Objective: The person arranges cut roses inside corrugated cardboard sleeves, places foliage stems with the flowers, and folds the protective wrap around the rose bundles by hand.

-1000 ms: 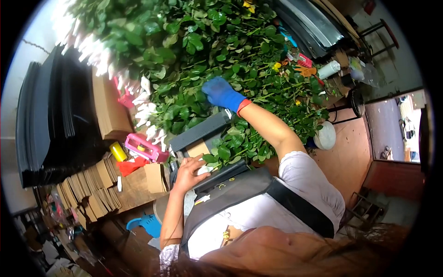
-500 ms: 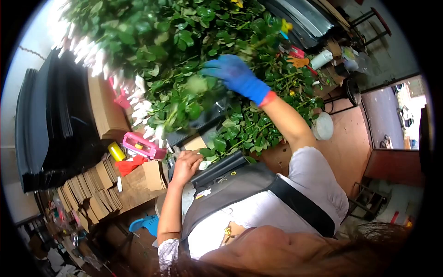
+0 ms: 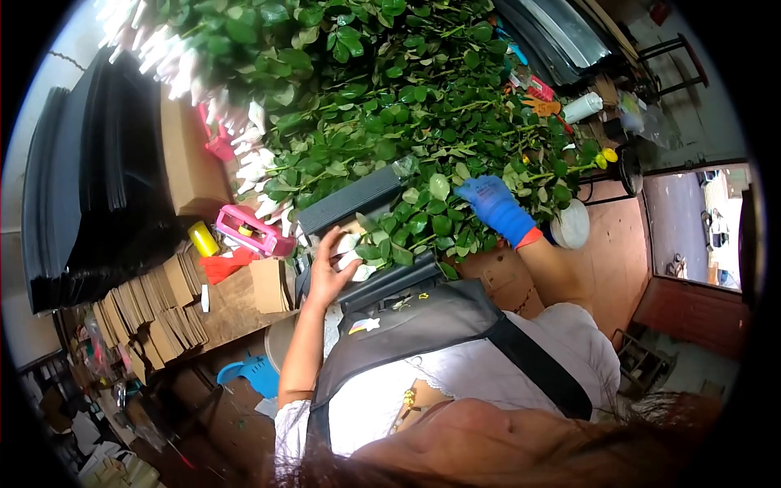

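Observation:
Leafy green rose stems (image 3: 415, 236) lie in a bunch between dark ridged side pieces (image 3: 350, 199) just before my chest. At the bunch's left end sit white-covered flower heads (image 3: 348, 246). My bare left hand (image 3: 327, 272) curls its thumb and fingers around them, touching their edge. My right hand (image 3: 495, 207), in a blue glove with a red cuff, is closed on a rose stem at the bunch's right side; leaves partly hide its fingertips. A stem with a yellow tip (image 3: 606, 158) sticks out past that hand. Behind the bunch spreads a large heap of similar stems (image 3: 374, 114).
Black sheets (image 3: 98, 187) stand at the left beside a cardboard box (image 3: 191, 163). On the wooden table are a pink tool (image 3: 248, 232), a yellow cylinder (image 3: 202, 238), red cloth (image 3: 228, 267) and cardboard pieces (image 3: 159, 305). A white bucket (image 3: 571, 224) stands at the right.
My gloved hand has moved right and down from over the heap to the bunch, bringing a leafy stem along. My left fingers have spread around the white heads. The view has shifted slightly.

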Demonstrator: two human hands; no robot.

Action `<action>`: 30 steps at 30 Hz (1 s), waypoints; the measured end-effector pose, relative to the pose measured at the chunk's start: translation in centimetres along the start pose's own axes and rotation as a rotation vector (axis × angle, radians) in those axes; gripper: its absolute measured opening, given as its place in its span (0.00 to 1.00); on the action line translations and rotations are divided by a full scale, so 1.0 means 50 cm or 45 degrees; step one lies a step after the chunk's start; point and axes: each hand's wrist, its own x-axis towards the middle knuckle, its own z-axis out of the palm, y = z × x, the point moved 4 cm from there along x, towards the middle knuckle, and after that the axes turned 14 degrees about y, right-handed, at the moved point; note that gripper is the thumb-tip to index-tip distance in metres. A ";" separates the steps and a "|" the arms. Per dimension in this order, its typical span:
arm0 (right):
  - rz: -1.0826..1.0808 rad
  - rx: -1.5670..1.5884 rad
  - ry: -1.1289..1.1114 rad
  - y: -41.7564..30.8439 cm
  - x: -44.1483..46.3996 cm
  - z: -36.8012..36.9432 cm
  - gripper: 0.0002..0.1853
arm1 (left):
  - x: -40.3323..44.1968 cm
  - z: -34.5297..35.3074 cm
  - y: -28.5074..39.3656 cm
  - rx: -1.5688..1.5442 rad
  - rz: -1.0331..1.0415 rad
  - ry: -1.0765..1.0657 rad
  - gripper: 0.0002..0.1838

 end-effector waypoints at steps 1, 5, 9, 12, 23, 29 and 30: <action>0.003 -0.007 -0.086 -0.006 0.002 0.020 0.20 | 0.004 -0.003 0.007 0.099 0.026 -0.025 0.38; -0.082 -0.358 -0.332 -0.043 0.057 -0.072 0.10 | 0.008 -0.002 0.041 0.365 0.221 -0.115 0.30; -0.085 0.114 0.551 -0.064 0.278 -0.069 0.15 | 0.011 0.002 0.052 0.391 0.266 -0.165 0.31; -0.318 -0.045 0.673 -0.114 0.385 0.032 0.18 | 0.014 0.002 0.056 0.386 0.316 -0.177 0.31; -0.005 0.223 0.779 -0.019 0.313 -0.127 0.13 | 0.027 0.005 0.033 0.570 0.479 0.125 0.12; 0.030 0.374 0.735 -0.044 0.320 -0.149 0.16 | 0.023 0.007 0.037 0.460 0.395 0.175 0.12; -0.041 0.452 0.777 -0.062 0.327 -0.156 0.16 | 0.023 0.007 0.034 0.458 0.367 0.187 0.12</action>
